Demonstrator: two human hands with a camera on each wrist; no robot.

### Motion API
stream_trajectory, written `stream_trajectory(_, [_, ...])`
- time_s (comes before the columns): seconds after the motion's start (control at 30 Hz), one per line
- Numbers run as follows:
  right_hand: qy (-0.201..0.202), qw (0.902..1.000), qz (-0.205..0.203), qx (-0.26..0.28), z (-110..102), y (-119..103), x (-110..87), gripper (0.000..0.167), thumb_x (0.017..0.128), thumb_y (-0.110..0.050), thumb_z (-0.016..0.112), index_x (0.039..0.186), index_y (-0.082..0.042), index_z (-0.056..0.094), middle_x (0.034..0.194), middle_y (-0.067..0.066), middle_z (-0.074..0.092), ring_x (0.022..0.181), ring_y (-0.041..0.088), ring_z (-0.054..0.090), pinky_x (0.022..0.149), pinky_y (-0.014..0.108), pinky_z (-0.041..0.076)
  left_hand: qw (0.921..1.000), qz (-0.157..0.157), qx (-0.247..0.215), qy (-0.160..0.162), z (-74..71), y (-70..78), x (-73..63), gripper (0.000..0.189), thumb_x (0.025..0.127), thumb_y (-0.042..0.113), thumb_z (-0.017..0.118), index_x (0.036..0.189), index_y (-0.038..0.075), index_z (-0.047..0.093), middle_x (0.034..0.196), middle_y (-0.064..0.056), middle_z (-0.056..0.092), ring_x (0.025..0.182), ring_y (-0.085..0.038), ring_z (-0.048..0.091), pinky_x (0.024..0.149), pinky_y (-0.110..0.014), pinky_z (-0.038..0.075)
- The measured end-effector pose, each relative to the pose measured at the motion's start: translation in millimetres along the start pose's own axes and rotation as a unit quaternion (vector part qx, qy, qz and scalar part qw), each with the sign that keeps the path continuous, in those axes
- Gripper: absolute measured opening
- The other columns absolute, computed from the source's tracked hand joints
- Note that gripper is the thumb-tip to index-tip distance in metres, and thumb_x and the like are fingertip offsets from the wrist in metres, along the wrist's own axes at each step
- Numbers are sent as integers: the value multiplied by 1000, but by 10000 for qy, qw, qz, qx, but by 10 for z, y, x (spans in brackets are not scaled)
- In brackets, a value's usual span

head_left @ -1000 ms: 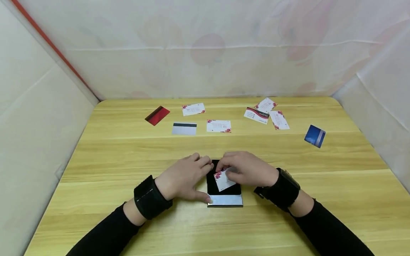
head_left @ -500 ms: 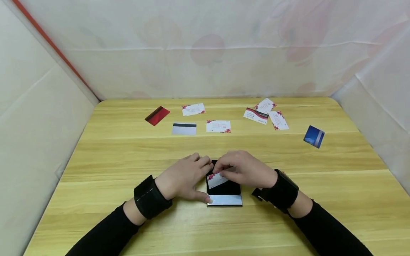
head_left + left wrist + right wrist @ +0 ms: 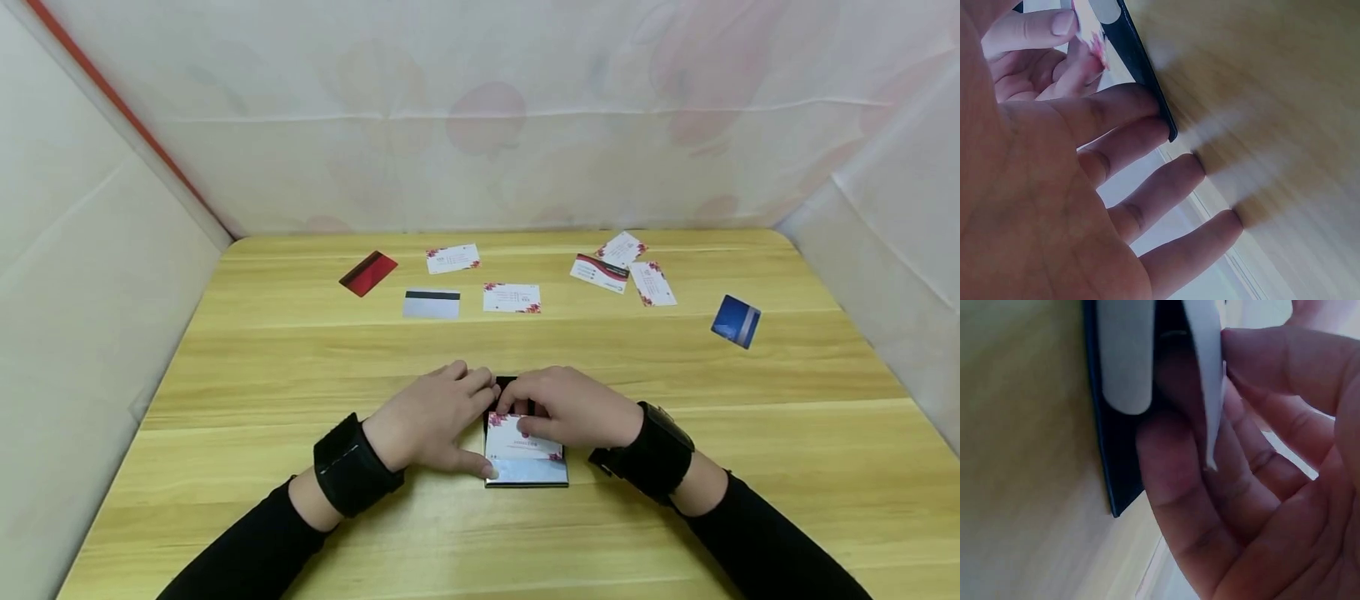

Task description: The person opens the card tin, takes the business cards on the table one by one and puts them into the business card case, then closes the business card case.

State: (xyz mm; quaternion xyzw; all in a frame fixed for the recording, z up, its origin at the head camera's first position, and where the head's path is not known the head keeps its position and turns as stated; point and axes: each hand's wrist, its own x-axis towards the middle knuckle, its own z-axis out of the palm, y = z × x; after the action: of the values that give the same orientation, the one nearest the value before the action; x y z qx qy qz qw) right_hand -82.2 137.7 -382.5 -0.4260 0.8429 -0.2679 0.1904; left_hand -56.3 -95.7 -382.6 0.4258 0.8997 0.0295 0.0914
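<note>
While the left hand (image 3: 433, 418) rests spread fingers against the edge of the black case (image 3: 528, 473), the right hand (image 3: 573, 408) pinches the floral card (image 3: 513, 448) over it — thin, slightly bowed. The card should prove light and easily creased; grip opposite edges — gently.

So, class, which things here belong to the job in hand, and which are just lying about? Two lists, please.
In the job:
left hand, touching the black case
right hand, pinching a floral card

Seemingly just lying about:
red card
grey striped card
red-banded white card
blue card
four other floral cards
</note>
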Motion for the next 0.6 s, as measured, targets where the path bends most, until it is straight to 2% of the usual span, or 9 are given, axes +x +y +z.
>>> stream_trajectory(0.13, [-205,9997,89,64,15,-11,-4,21,87,-12,74,106,-21,69,76,-18,60,67,-1,54,65,22,48,10000,16,1,27,1,7,2,92,75,82,61,134,11,59,131,-2,52,105,-21,48,96,-35,46])
stream_trajectory(0.27, [-432,9990,36,117,43,-30,8,18,87,-12,72,103,-19,72,74,-19,60,68,-3,55,66,21,48,10000,46,57,45,8,4,-6,94,75,82,60,136,11,57,132,-3,52,105,-22,48,96,-35,46])
stream_trajectory(0.4, [-370,9992,-136,33,57,-44,14,14,87,-11,70,98,-20,73,76,-17,60,68,-3,55,65,20,48,9999,50,114,68,9,2,-8,97,75,82,60,138,9,56,132,-4,52,106,-23,48,96,-35,46])
stream_trajectory(0.6, [-258,9993,-256,-134,64,-57,11,14,87,-11,70,97,-21,73,81,-14,58,70,1,55,65,20,47,9999,41,115,88,10,-5,-5,96,75,83,60,137,9,57,132,-3,52,105,-22,48,96,-35,46])
